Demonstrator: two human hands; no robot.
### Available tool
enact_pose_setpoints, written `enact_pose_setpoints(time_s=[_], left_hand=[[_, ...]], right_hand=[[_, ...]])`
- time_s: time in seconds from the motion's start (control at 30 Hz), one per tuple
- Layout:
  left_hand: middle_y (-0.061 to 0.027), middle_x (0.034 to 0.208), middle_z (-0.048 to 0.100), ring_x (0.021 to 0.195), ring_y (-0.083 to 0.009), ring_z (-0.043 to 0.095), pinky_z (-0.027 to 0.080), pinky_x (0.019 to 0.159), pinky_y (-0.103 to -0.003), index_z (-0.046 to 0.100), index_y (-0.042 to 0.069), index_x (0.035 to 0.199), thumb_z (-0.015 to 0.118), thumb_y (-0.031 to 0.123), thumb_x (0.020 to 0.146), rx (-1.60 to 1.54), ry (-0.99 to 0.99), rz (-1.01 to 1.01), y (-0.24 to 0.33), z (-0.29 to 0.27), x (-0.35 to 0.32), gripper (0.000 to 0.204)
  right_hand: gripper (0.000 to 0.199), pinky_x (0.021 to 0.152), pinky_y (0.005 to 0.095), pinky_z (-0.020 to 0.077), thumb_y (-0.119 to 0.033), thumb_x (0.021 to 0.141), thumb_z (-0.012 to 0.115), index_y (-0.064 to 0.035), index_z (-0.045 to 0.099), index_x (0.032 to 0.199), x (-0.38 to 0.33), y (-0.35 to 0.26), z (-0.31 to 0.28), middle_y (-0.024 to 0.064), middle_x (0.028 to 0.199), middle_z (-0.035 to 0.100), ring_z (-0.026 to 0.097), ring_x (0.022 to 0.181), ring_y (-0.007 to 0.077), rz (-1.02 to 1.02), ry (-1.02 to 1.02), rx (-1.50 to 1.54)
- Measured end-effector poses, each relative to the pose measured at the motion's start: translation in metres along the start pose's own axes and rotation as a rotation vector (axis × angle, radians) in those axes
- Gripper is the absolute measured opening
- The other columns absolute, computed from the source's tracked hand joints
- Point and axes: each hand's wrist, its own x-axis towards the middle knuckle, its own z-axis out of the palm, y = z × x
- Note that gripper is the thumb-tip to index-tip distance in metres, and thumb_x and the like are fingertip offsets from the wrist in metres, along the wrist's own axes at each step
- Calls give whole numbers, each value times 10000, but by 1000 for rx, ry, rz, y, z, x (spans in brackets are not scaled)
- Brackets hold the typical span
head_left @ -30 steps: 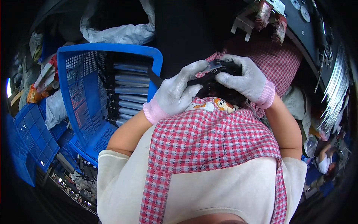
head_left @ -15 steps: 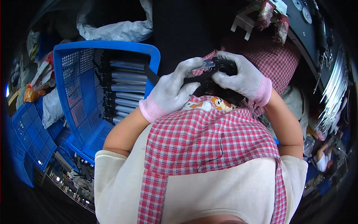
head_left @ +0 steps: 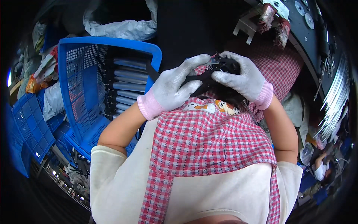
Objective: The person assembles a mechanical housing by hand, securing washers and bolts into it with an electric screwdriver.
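Both my hands wear grey gloves with pink cuffs. My left hand [head_left: 173,87] wraps around a long black part [head_left: 201,77] held over my lap, just above my red checked apron [head_left: 212,138]. My right hand [head_left: 246,80] grips the round black end of the same part [head_left: 225,65], fingers curled over it. The middle of the part is hidden under my fingers.
A blue plastic crate [head_left: 80,86] at my left holds several grey-and-black cylindrical parts [head_left: 126,84] laid in rows. More blue crates [head_left: 26,127] stand further left. A white bag [head_left: 119,28] lies behind. A dark machine panel [head_left: 309,22] and shiny wires [head_left: 335,104] are at right.
My hands have shifted slightly up and to the right with the black part; the grip on it stays the same.
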Motion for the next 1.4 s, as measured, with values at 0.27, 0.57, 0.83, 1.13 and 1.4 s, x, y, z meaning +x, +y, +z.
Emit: enact_pose_setpoints(time_s=[0.27, 0.57, 0.83, 1.13, 1.4], left_hand=[[-80, 993, 580, 918, -155, 572, 459, 813, -294, 558, 4, 1118, 573, 134, 881, 443, 89, 45, 17, -10, 16, 270], [-24, 903, 572, 786, -80, 562, 461, 690, -217, 546, 28, 1020, 603, 161, 900, -496, 267, -143, -38, 14, 20, 188], [-42, 862, 609, 670, -73, 553, 431, 584, -214, 608, -13, 1000, 552, 48, 876, 151, 335, 436, 42, -76, 151, 149], [-180, 1050, 558, 887, -311, 609, 500, 781, -366, 499, 66, 1232, 716, 139, 766, 759, 337, 366, 64, -77, 264, 519], [-127, 1083, 579, 983, -259, 587, 483, 796, -323, 598, 36, 1065, 627, 21, 781, 504, 534, 643, 50, -75, 184, 286]], right_hand=[[287, 671, 248, 479, -225, 831, 676, 20, 625, 971, 2, 0, 5, 30, 774, 618, 558, 719, 75, -12, 24, -51], [274, 742, 290, 488, -195, 817, 675, 5, 627, 998, 2, 14, 14, 105, 855, 656, 605, 798, 126, -23, 94, -120], [360, 781, 340, 484, -299, 827, 637, -19, 628, 1054, -2, 18, 7, 155, 892, 658, 647, 843, 248, -150, 97, -234], [677, 913, 364, 458, -342, 734, 694, -17, 459, 1279, -41, 50, -2, 222, 1151, 581, 607, 1037, 320, -183, 290, -309], [860, 895, 408, 472, -431, 721, 700, -52, 306, 1385, -37, 64, 2, 239, 1062, 610, 604, 1018, 400, -208, 463, -373]])
